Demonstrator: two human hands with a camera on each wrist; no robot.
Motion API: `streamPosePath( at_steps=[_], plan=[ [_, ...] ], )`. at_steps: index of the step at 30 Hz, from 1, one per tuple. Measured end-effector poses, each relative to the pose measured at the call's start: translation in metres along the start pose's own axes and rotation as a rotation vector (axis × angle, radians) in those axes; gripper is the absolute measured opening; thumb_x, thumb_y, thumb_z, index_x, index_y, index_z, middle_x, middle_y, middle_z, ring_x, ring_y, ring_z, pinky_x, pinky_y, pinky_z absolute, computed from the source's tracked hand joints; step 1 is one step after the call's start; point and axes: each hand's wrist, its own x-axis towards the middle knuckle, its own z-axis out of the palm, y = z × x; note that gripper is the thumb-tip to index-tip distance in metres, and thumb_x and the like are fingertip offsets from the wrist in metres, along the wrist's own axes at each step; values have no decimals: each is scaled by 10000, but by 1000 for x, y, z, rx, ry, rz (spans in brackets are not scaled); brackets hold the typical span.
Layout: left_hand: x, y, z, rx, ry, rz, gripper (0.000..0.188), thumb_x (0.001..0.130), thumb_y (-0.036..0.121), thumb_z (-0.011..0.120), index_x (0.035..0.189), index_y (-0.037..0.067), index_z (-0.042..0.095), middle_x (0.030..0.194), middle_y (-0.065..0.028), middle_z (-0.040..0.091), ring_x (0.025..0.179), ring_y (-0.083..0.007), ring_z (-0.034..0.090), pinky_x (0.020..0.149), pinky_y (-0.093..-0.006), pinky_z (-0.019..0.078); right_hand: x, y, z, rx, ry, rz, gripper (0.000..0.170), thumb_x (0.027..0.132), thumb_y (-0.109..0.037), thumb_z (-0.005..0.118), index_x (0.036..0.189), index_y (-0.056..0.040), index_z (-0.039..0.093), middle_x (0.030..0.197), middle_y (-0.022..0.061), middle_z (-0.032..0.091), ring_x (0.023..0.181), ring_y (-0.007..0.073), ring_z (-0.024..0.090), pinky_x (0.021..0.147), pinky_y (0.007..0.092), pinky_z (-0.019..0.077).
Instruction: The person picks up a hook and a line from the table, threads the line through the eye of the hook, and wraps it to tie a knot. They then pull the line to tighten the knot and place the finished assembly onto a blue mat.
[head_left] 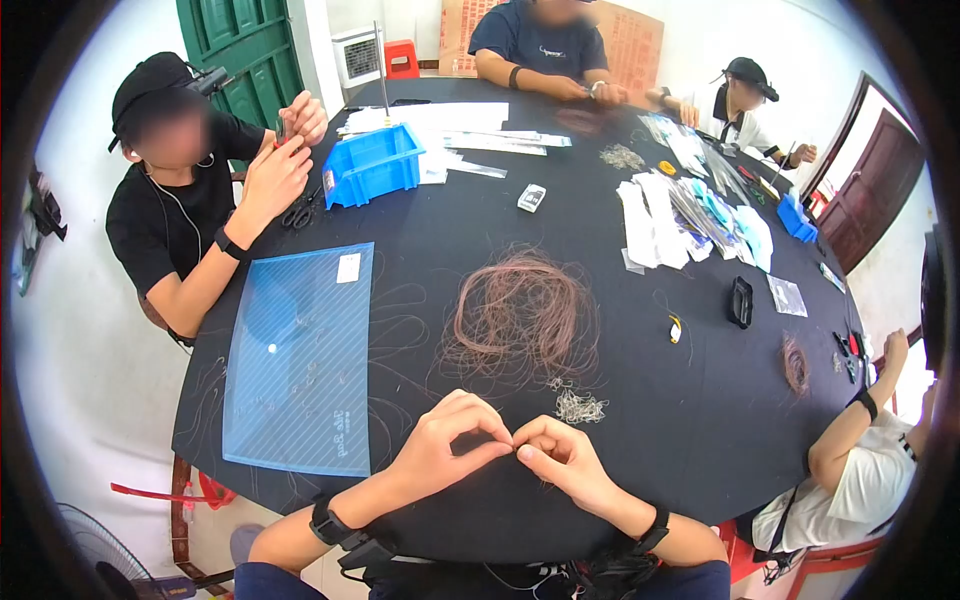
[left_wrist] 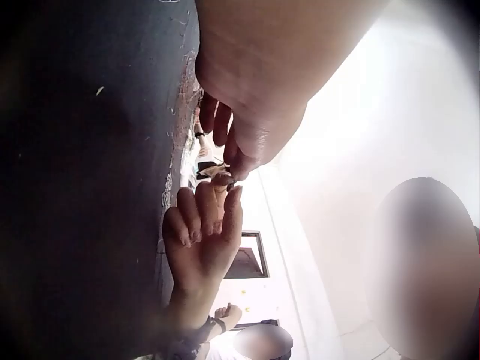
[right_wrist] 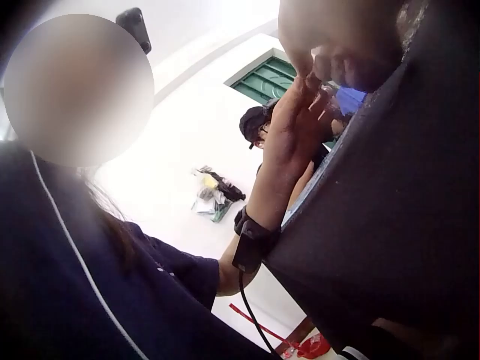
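Observation:
My left hand and right hand meet fingertip to fingertip above the near edge of the black table. Each has thumb and index finger pinched together at one small dark item, too small to identify. In the left wrist view my left hand comes from above and my right hand from below, its other fingers curled. A small pile of metal hooks lies just beyond the right hand, and a loose coil of thin reddish-brown strands spreads behind it.
A blue transparent folder lies left, with thin strands around it. Farther back stand a blue bin and a small white box. White packets and a black case are at the right. Other people sit around the table.

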Motion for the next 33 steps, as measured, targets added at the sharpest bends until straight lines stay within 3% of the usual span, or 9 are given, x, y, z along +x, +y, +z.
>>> streamPosePath(
  at_steps=[14,33],
  plan=[
    [2,3,1,-16,-8,1,120,717,83,736,811,85,661,833,-12,619,841,-177,558,729,-305,462,4,15,-1,18,57,-139,114,901,-131,597,906,-17,602,835,-29,504,688,4,465,558,178,355],
    [1,-3,2,38,24,73,112,718,60,723,799,85,650,804,-13,607,796,-175,551,699,-299,452,2,9,0,26,47,-65,96,904,-90,576,916,4,588,849,-2,502,744,39,460,633,200,367]
  ],
)
